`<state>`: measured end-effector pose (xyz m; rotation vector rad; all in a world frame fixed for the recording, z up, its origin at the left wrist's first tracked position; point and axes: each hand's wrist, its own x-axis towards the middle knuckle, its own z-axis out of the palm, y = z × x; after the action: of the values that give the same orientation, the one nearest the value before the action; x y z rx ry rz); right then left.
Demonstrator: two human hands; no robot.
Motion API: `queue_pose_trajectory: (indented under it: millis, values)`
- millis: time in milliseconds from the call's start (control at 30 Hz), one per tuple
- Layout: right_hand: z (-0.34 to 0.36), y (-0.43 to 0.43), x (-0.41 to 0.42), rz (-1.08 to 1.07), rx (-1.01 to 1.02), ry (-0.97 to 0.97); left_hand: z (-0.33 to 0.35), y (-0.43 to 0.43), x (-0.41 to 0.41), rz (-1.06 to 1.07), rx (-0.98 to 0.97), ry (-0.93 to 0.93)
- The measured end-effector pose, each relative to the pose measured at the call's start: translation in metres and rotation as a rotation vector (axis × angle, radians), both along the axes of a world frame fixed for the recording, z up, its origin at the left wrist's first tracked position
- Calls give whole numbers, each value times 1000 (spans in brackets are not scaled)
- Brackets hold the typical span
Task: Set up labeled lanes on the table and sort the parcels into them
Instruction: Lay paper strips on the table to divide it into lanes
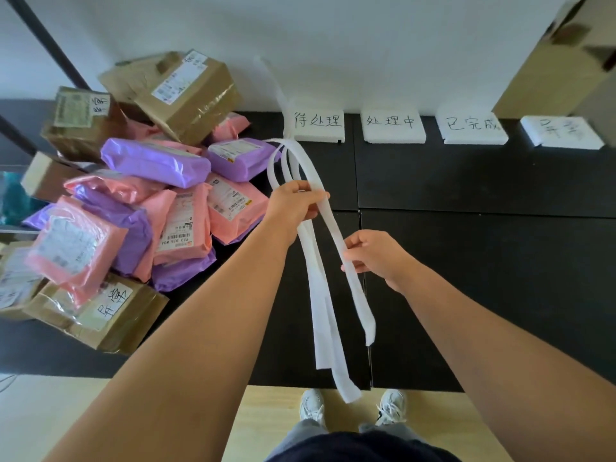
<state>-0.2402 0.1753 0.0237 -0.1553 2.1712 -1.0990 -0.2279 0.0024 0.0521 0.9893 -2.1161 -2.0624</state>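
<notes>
Several white strips (321, 315) hang over the desk (483, 261). My right hand (376, 258) pinches one to draw it free as a lane divider, while my left hand (293, 201) grips the rest in a bunch. Beyond, four labels (393, 128) line the wall edge. The parcels (156, 161) lie heaped at left, unsorted.

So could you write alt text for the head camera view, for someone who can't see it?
A person's left hand grips a bundle of white strips above a black table while the right hand pinches one. Four handwritten label cards line its far edge; parcels are heaped at left.
</notes>
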Motion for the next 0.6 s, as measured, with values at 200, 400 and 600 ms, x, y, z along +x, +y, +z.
queue_pose_trajectory:
  millis: [200,400,600]
  values:
    - [0,23,-1,77,131,-33,35,6,-17,-5,24,127]
    - [1,36,-1,280,362,20,45,14,-23,4,14,138]
    - [27,25,-21,70,65,65,26,30,-15,-71,55,54]
